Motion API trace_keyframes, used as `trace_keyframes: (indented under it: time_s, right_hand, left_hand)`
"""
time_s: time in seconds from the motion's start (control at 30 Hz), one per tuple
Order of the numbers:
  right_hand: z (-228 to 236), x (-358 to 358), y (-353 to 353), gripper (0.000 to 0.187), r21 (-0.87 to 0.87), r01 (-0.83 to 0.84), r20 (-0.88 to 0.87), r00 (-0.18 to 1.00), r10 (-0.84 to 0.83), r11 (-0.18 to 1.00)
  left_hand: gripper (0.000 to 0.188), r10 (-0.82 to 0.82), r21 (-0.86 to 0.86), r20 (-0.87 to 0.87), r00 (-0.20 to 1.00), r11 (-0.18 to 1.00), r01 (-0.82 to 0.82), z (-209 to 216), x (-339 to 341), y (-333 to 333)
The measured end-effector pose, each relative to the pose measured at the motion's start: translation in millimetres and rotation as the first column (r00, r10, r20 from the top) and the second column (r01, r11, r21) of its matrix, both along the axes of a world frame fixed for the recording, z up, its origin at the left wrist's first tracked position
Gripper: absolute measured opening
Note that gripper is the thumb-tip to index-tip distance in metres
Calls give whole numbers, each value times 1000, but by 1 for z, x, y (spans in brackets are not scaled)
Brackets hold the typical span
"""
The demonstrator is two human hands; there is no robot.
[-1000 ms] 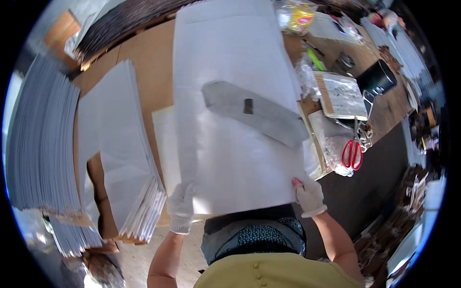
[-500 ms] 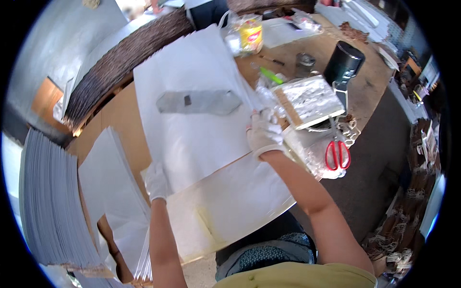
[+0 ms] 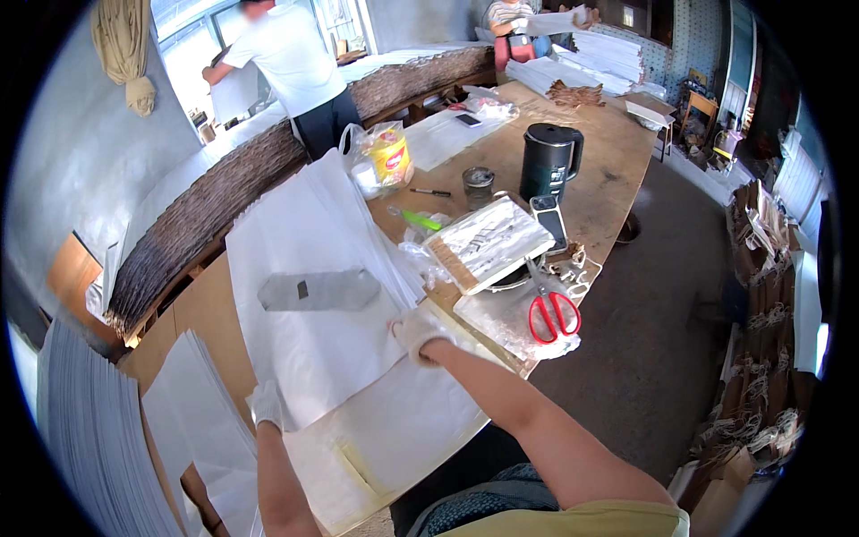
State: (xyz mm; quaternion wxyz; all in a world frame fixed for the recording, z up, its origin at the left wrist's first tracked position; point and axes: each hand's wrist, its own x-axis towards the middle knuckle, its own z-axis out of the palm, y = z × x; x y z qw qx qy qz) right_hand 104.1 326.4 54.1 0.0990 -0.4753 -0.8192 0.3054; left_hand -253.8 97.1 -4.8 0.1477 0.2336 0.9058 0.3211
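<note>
A stack of large white paper sheets [image 3: 309, 371] lies on the table before me. My left hand [image 3: 267, 404], in a white glove, is closed at the near left corner of the top sheet. My right hand [image 3: 419, 336], gloved too, has its fingers bent at the sheet's near right corner. On the paper rests a long grey plate [image 3: 335, 291] with angled ends and a small dark square. Nearer me, a pale board [image 3: 407, 403] with a yellowish stain shows past the sheet's edge. Red-handled scissors [image 3: 555, 318] lie on clear plastic right of my right hand.
A paper-covered block [image 3: 490, 243], a phone [image 3: 548, 224], a black kettle [image 3: 548, 161], a glass jar [image 3: 478, 183] and a plastic bag [image 3: 380, 161] stand on the table [image 3: 599, 170]. Tall paper stacks [image 3: 89, 430] flank the left. Two people [image 3: 300, 67] work beyond.
The view has tilted up, showing more of the room and the people. Both hands stay at the paper's near corners; the grey plate still lies on the paper.
</note>
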Motion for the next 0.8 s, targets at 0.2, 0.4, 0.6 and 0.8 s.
trace_keyframes:
  time_s: [0.2,0.4,0.6,0.8]
  right_hand:
    - [-16,102,-94,58,-237,-12,-204,978,-37,971]
    - [28,198,-161,57,-265,-224,89,963,255,938]
    - [2,172,-161,49,-25,33,319,948,-23,999]
    - [43,123,-152,43,417,-314,268,939,214,853]
  left_hand:
    - [50,-354,-124,-66,933,931,345,-99,-3,-124]
    - [54,-290,-166,-24,957,945,282,-29,148,-219]
    - [62,-15,130,215,977,991,-13,59,207,-127]
    - [66,98,-23,7,995,995,-98,49,207,-140]
